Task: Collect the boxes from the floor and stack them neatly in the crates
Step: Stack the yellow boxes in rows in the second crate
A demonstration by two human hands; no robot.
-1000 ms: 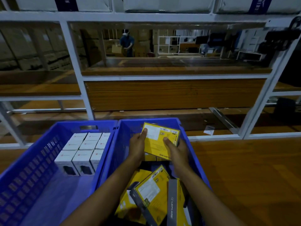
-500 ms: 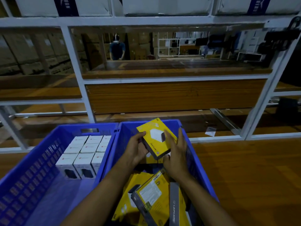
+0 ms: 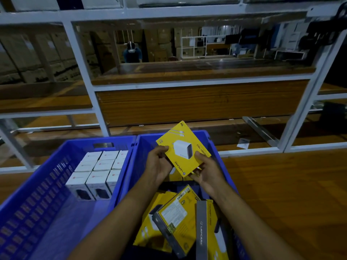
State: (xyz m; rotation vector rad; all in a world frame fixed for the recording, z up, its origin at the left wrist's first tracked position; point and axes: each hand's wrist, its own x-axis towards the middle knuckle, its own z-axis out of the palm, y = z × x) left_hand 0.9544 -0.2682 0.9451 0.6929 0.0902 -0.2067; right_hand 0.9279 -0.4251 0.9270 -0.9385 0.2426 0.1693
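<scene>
Head view: I hold yellow box (image 3: 180, 147) over right crate (image 3: 142, 151).
Left hand (image 3: 159, 164), right hand (image 3: 208, 171): fingers curled, pinching its edges.
Placing: I'd square it flat first.

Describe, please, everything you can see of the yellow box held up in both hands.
The yellow box is a flat rectangular carton, apparently printed cardboard, its front face turned to the camera and tilted diagonally. It shows a white charger plug, a white cable, "LAPCARE" along one edge and "1M" at the top corner. It looks closed. It is held over the far end of the right blue crate. The left hand grips its left edge, the right hand its lower right edge, thumbs on the face.
</scene>
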